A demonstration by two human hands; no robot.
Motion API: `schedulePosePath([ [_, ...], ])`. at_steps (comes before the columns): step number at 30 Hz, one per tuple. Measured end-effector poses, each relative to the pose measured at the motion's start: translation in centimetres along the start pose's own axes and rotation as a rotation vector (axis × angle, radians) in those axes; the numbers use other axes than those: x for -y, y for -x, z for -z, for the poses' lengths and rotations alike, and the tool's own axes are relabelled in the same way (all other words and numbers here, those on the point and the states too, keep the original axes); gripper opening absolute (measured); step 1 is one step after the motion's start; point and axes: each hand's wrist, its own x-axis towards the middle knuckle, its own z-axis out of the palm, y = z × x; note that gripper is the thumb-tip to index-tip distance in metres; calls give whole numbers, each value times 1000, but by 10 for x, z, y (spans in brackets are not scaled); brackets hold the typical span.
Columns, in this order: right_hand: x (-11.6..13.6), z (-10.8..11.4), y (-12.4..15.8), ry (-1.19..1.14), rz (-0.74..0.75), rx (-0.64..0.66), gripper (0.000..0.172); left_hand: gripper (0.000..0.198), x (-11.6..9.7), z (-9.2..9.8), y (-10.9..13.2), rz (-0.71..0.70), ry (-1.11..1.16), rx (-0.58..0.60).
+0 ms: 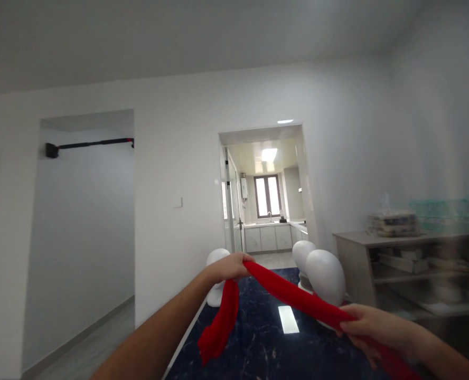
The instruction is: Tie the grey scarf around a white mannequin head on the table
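Observation:
A long red scarf (293, 298) is stretched taut between both my hands above a dark blue marble table (258, 343). My left hand (230, 266) grips it near one end, and the loose end hangs down toward the table. My right hand (371, 327) grips it lower right, close to me. Three white mannequin heads stand on the table: one (214, 258) behind my left hand, and two (325, 277) just behind the scarf at the right.
A grey shelf unit (412, 264) with stacked boxes stands at the right wall. A doorway straight ahead opens into a kitchen (268, 227). A second opening at the left has a black bar (87, 143) across its top.

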Motion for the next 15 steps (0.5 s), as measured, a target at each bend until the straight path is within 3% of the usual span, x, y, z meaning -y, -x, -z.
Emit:
schedulePosePath([
  [4, -26, -36, -15, -31, 77, 100, 33, 17, -15, -24, -6, -6, 385, 150],
  [8, 5, -84, -28, -104, 277, 221, 63, 15, -14, -54, -8, -37, 539, 182],
  [12, 38, -121, -54, -229, 518, 82, 79, 9, -13, -79, -3, -32, 547, 164],
  [15, 39, -143, -76, -254, 528, -15, 80, 7, -14, -91, 2, -48, 578, 62],
])
